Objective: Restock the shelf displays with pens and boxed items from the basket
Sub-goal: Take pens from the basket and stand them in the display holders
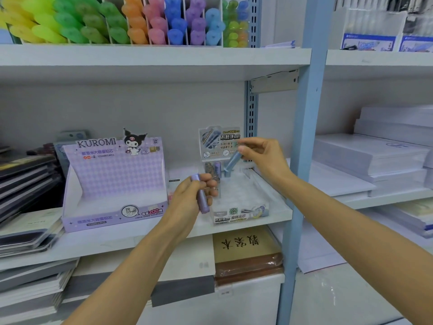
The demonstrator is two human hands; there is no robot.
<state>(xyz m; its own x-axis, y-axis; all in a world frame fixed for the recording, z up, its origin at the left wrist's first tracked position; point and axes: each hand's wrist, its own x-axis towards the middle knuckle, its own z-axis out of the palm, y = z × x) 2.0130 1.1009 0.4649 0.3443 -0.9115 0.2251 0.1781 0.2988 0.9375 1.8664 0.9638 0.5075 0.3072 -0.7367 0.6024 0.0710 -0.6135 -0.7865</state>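
My left hand [191, 195] grips a purple lead tube [201, 195], held upright in front of a clear plastic display tray [248, 200] on the middle shelf. My right hand [262, 156] pinches a blue lead tube [232, 161] by its top end, tilted, with its lower end down at a slot at the tray's back. Two other tubes [214, 168] stand in the tray's back row. To the left stands a purple Kuromi display box [114, 184], open at the front with nothing visible inside. No basket is in view.
The white shelf board [140, 233] has a blue upright post [304, 160] just right of the tray. Notebooks [25, 179] are stacked at the left and paper reams [379, 156] at the right. Coloured highlighters [117, 19] fill the shelf above. Books lie on the shelf below.
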